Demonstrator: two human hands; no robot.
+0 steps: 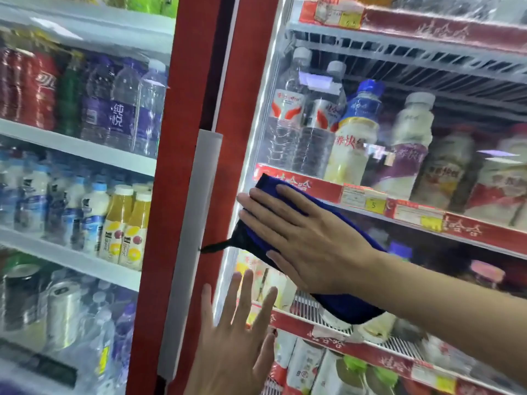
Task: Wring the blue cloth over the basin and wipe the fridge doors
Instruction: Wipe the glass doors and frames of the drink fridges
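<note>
Largely, right hand (308, 238) covers blue cloth (348, 310) on the fridge door (239, 95).

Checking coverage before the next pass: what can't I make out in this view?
Basin: outside the head view.
Blue cloth: middle hidden under the right hand.
Left hand: wrist cut off by the bottom edge; whether it touches the fridge door is unclear.
Shelf labels: small print blurred.
</note>
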